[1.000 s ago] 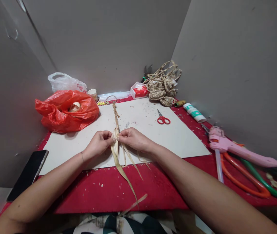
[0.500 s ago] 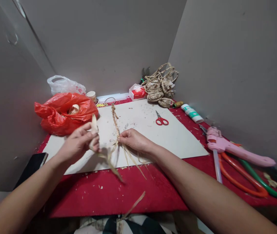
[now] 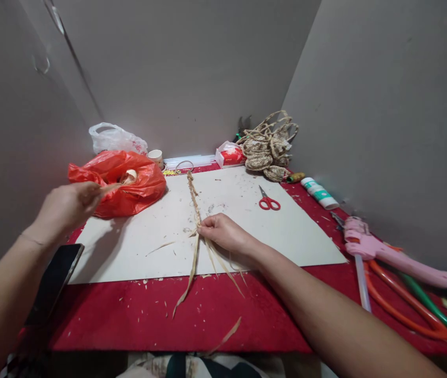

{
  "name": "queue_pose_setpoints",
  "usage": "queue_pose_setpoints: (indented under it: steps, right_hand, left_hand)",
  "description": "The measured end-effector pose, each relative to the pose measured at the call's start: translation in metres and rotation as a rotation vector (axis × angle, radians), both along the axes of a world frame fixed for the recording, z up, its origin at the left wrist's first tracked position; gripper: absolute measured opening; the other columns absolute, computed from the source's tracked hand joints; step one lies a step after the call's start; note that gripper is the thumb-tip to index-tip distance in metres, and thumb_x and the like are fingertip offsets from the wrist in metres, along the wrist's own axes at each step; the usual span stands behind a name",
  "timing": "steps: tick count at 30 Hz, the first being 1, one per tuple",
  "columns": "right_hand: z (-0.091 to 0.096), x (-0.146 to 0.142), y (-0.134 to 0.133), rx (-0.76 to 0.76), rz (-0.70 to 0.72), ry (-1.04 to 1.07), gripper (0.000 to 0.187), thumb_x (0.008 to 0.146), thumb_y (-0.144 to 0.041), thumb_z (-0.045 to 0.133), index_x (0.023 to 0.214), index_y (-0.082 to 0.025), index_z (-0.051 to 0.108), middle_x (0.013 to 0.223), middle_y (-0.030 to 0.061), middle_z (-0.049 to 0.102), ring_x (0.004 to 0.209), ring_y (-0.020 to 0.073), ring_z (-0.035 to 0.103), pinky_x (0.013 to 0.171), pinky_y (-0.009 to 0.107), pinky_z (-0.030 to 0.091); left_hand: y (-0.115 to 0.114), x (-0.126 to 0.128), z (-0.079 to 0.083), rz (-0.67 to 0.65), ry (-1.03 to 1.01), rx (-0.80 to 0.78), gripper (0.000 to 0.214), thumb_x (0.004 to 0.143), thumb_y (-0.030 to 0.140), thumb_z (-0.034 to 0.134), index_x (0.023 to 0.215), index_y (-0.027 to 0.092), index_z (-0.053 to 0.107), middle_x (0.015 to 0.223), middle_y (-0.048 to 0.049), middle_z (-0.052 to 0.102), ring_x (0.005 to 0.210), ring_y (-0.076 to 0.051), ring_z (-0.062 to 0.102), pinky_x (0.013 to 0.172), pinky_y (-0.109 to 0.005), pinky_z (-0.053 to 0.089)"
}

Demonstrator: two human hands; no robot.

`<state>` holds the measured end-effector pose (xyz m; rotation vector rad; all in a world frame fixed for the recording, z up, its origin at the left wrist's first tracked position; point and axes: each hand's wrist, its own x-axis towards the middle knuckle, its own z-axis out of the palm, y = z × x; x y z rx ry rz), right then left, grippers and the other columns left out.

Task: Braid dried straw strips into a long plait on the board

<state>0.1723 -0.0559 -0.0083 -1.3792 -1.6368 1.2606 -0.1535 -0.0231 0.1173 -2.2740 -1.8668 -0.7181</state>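
Observation:
A braided cord of pale dried husk (image 3: 194,202) runs down the white board (image 3: 160,220), with a metal ring (image 3: 184,166) at its far end. My right hand (image 3: 223,232) pinches the braid's near end between thumb and fingers. Loose strips (image 3: 192,270) fan out from there toward the board's front edge. My left hand (image 3: 66,205) is raised at the left, its fingers closed on a thin pale husk strip (image 3: 109,187) that points right, in front of the red plastic bag (image 3: 145,178). More pale husk (image 3: 130,176) shows in the bag's mouth.
Red-handled scissors (image 3: 269,202) lie on the board. At the back stand a paper cup (image 3: 156,157), a tissue pack (image 3: 230,155) and coiled braided rope (image 3: 265,149). A pink glue gun (image 3: 396,257) lies at the right, a phone (image 3: 56,281) at the left.
My left hand has moved left, away from the braid, with a husk strip in its fingers. One long strip now hangs straight from the braid's end. My right hand keeps its pinch.

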Motion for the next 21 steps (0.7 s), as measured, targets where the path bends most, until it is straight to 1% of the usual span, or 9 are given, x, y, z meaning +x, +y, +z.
queue_pose_setpoints:
  steps: [1,2,4,5,8,10,12,16,21]
  right_hand:
    - [0.0,0.0,0.0,-0.019,0.001,0.021,0.02,0.068,-0.027,0.054,0.053,-0.015,0.051,0.048,-0.0025,0.038,0.047,0.0076,0.029,0.046,0.024,0.021]
    - [0.0,-0.001,-0.001,-0.035,0.0,0.047,0.019,0.068,-0.028,0.055,0.055,-0.015,0.054,0.048,-0.0021,0.04,0.047,0.0079,0.03,0.046,0.024,0.022]
    - [0.0,-0.002,-0.001,-0.059,-0.005,0.093,0.02,0.068,-0.03,0.056,0.057,-0.015,0.055,0.049,-0.002,0.042,0.048,0.0082,0.032,0.046,0.024,0.023]
    - [-0.001,-0.002,-0.001,-0.067,-0.004,0.108,0.021,0.069,-0.032,0.056,0.057,-0.015,0.055,0.049,-0.0023,0.042,0.047,0.0081,0.032,0.046,0.023,0.023]
    - [-0.002,-0.003,-0.001,-0.081,0.024,0.132,0.023,0.07,-0.035,0.057,0.058,-0.015,0.053,0.049,-0.0036,0.039,0.046,0.0073,0.029,0.045,0.023,0.02]
    - [-0.001,-0.003,0.0,-0.073,0.049,0.147,0.024,0.071,-0.036,0.057,0.058,-0.016,0.051,0.048,-0.0046,0.036,0.046,0.0069,0.026,0.046,0.024,0.018]
    - [0.0,-0.003,0.0,-0.054,0.065,0.153,0.027,0.073,-0.036,0.057,0.056,-0.017,0.047,0.048,-0.0057,0.031,0.046,0.0065,0.022,0.046,0.024,0.015]
    - [0.003,-0.002,0.0,-0.025,0.092,0.17,0.031,0.076,-0.037,0.054,0.055,-0.017,0.042,0.05,-0.0062,0.026,0.047,0.0065,0.019,0.046,0.025,0.014]
    - [0.002,0.001,0.001,-0.06,0.1,0.226,0.028,0.077,-0.038,0.055,0.062,-0.014,0.05,0.052,-0.0049,0.032,0.05,0.0068,0.021,0.047,0.025,0.015]
  left_hand:
    - [0.001,0.005,-0.008,0.015,0.075,-0.047,0.029,0.065,0.043,0.067,0.085,0.023,0.068,0.071,-0.0049,0.063,0.063,-0.02,0.053,0.064,-0.032,0.036]
    - [0.001,0.013,-0.016,-0.036,0.082,-0.037,0.032,0.067,0.043,0.066,0.091,0.022,0.069,0.079,-0.0073,0.065,0.068,-0.022,0.056,0.066,-0.033,0.037]
    - [-0.004,0.039,-0.03,-0.185,-0.058,-0.037,0.027,0.072,0.04,0.062,0.089,0.02,0.069,0.09,-0.0091,0.067,0.077,-0.021,0.058,0.071,-0.032,0.04]
    - [-0.008,0.056,-0.037,-0.241,-0.172,-0.092,0.024,0.075,0.038,0.059,0.086,0.019,0.069,0.087,-0.0082,0.067,0.075,-0.019,0.059,0.071,-0.03,0.041]
    - [-0.016,0.107,-0.059,-0.409,-0.517,-0.411,0.022,0.077,0.036,0.058,0.071,0.016,0.065,0.067,-0.0047,0.065,0.061,-0.014,0.056,0.06,-0.025,0.041]
    - [-0.016,0.136,-0.075,-0.444,-0.687,-0.601,0.027,0.075,0.039,0.06,0.063,0.014,0.061,0.056,-0.0019,0.059,0.05,-0.01,0.049,0.051,-0.023,0.037]
    - [-0.012,0.155,-0.089,-0.437,-0.851,-0.696,0.027,0.069,0.039,0.065,0.061,0.014,0.058,0.049,0.0015,0.053,0.043,-0.007,0.042,0.046,-0.021,0.031]
    - [-0.002,0.17,-0.105,-0.364,-1.133,-0.846,0.026,0.062,0.034,0.072,0.065,0.014,0.055,0.049,0.0027,0.052,0.043,-0.007,0.044,0.046,-0.02,0.033]
    - [0.001,0.163,-0.103,-0.366,-1.271,-0.959,0.022,0.066,0.029,0.071,0.07,0.015,0.055,0.055,0.002,0.055,0.048,-0.006,0.048,0.055,-0.022,0.04]
